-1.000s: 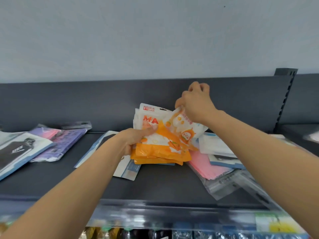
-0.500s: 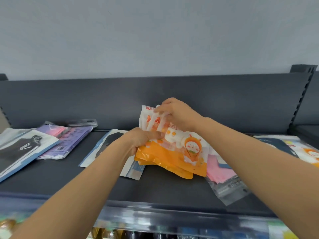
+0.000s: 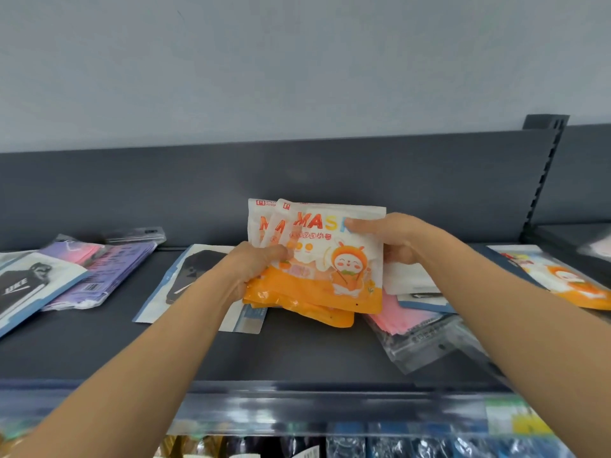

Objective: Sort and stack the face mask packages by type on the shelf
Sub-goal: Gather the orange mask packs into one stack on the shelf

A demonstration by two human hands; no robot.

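Note:
A stack of orange and white mask packages (image 3: pixel 324 269) with a cartoon rabbit stands tilted up at the middle of the dark grey shelf (image 3: pixel 297 352). My left hand (image 3: pixel 254 269) grips the stack's left edge. My right hand (image 3: pixel 386 236) grips its right edge, thumb on the front package. One more orange package (image 3: pixel 562 279) lies flat at the far right. Pink masks in a clear bag (image 3: pixel 416 328) and white and blue packages (image 3: pixel 413 285) lie under my right forearm. A white and blue package with a black mask (image 3: pixel 185 285) lies left of the stack.
Purple mask packages (image 3: pixel 99 276) and a white package with a black print (image 3: pixel 26 285) lie at the shelf's left end. A grey back panel (image 3: pixel 297 180) rises behind the shelf. A slotted upright (image 3: pixel 542 173) stands at the right. Goods on a lower shelf (image 3: pixel 363 447) show below the front rail.
My right hand moved from the top of the stack to its right edge. The front orange package now stands squared against the others, and the stack is more upright.

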